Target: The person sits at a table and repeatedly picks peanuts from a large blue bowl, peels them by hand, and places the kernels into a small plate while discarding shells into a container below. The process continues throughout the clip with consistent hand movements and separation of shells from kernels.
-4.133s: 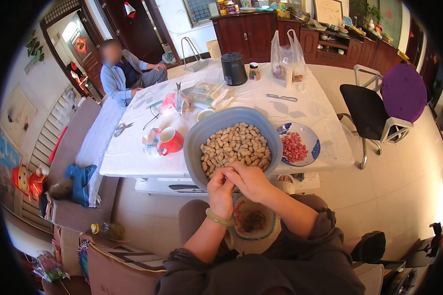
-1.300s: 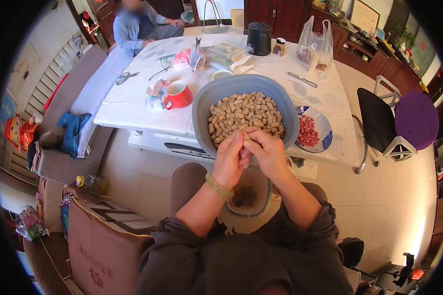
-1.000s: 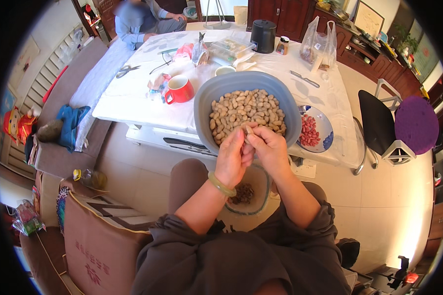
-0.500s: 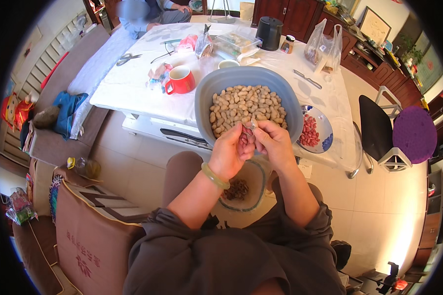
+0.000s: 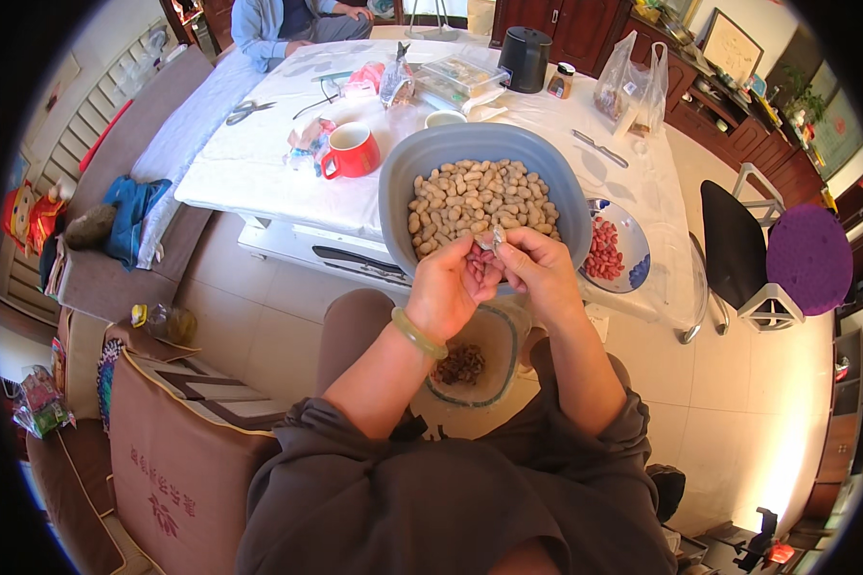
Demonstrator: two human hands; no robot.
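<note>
Over the near rim of a grey-blue basin (image 5: 576, 196) full of unshelled peanuts (image 5: 484, 199), my two hands meet at the fingertips. Several reddish peanut kernels (image 5: 478, 263) lie in the curled fingers of my left hand (image 5: 454, 287), which has a pale green bangle on its wrist. My right hand (image 5: 541, 273) pinches a cracked, whitish peanut shell (image 5: 490, 240) against the left fingertips. To the right of the basin, a white bowl with blue marks (image 5: 631, 230) holds shelled red kernels (image 5: 604, 251). Below my hands, between my knees, a bin (image 5: 494, 388) contains brown shells (image 5: 461, 365).
On the white-covered table (image 5: 249, 172) stand a red mug (image 5: 353, 153), a black kettle (image 5: 524, 59), a jar (image 5: 561, 81) and a plastic bag (image 5: 633, 86). Scissors (image 5: 247, 112) and a knife (image 5: 599, 149) lie there. A person (image 5: 302, 24) sits at the far left; a chair (image 5: 734, 235) stands right.
My fingers have shifted slightly at the basin's near rim. The red kernels in my left hand show more plainly, and the shell between my fingertips sits a little higher.
</note>
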